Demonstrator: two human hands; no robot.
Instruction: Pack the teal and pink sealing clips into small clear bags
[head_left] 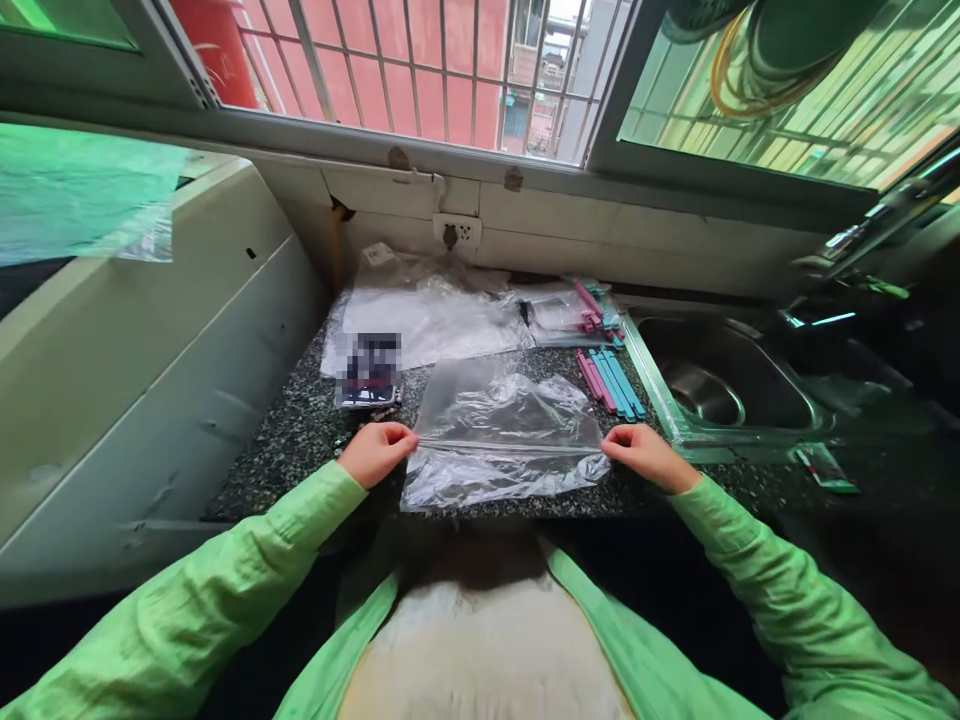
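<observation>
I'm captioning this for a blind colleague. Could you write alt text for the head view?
A left hand and right hand pinch opposite ends of a clear bag on a speckled counter. Pink strips and blue strips lie near its right side, beside a metal sink.

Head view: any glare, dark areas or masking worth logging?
Head view, centre: bright glare along creases of the clear plastic bag, pinched between left hand and right hand; head view, right: deep shadow beyond the sink, detail hard to read; head view, left of the bag: a mosaic patch hides most of a small item.
</observation>
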